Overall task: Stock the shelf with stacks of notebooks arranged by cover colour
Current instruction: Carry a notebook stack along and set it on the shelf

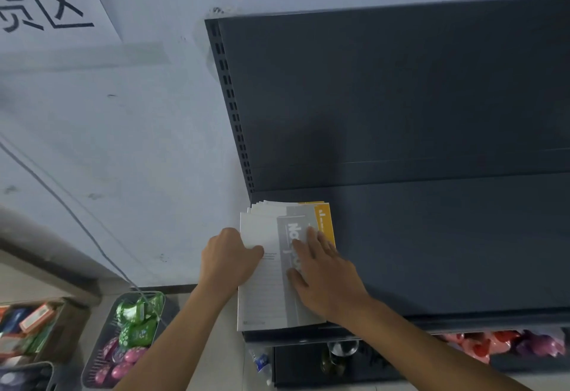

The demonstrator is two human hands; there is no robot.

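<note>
A stack of grey and white notebooks (271, 285) lies at the left end of the dark grey shelf (447, 252), slightly fanned and overhanging the shelf's left and front edges. A yellow notebook (325, 221) shows under the stack at its far right corner. My left hand (229, 258) grips the stack's left edge, with the thumb on top. My right hand (324, 273) lies flat on the top grey cover with fingers straight, pressing down.
The shelf's dark back panel (385, 97) rises behind, with a slotted upright (234, 106) at its left. A grey basket of green and pink packets (129, 338) and a box of small cartons (34, 329) stand on the floor at left. Pink items (499, 344) fill the lower shelf.
</note>
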